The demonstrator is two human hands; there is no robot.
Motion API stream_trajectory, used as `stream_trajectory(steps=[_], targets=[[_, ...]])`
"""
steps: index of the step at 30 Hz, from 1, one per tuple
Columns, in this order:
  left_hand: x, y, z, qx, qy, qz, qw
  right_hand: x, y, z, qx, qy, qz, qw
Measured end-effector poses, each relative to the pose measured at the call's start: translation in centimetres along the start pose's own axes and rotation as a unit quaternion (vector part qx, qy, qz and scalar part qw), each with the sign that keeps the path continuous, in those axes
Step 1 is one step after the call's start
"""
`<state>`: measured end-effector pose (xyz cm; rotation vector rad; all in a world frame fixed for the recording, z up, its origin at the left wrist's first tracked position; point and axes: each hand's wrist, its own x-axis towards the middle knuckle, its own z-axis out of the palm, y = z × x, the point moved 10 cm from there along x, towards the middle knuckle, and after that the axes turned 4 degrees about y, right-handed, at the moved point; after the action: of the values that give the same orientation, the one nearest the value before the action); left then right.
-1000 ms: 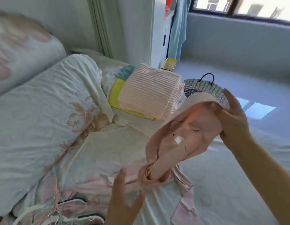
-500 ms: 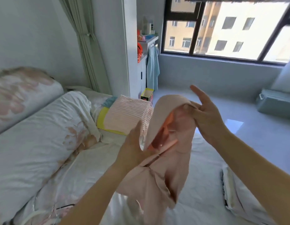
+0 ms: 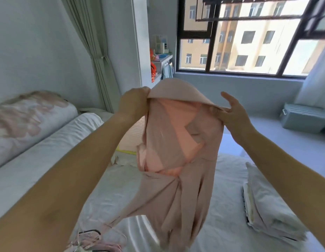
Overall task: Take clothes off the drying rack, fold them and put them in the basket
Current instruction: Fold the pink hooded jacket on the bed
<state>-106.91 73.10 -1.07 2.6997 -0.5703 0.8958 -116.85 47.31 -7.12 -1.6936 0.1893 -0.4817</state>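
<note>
Hanging over the middle of the bed [image 3: 227, 206], the dress [image 3: 176, 179] is now lifted clear; a second ago its end lay bunched on the sheet. The left hand [image 3: 134, 104], free before, now pinches one top corner. The right hand [image 3: 234, 115] pinches the other, with some fingers straight. The dress runs up and down, its bottom toward the bed's near edge. It looks ready to fold.

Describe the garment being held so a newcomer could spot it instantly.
Below the big window, over the bed, one garment hangs in mid-air. The left hand and right hand pinch its top edge. It is plain dusty pink and unfolded, unlike the striped pile behind it and the white stack at right.
</note>
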Motion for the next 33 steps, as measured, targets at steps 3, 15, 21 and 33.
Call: stream_trajectory(steps=[3,15,21,33], targets=[[1.3,1.1,-1.2,-0.011,-0.003,0.023,1.0,-0.3,0.6,1.9,-0.024,-0.047,0.034,0.998],[2.5,5.9,-4.5,0.034,0.014,0.172,0.984,2.4,-4.3,11.8,0.21,-0.016,0.081,0.974],[0.0,2.9,-2.3,-0.333,-0.102,0.109,0.931,3.8,-5.4,11.7,0.254,0.084,0.034,0.963],[-11.9,-7.3,17.3,-0.262,-0.271,-0.038,0.926,6.7,-10.7,3.9,0.237,0.181,-0.037,0.954]])
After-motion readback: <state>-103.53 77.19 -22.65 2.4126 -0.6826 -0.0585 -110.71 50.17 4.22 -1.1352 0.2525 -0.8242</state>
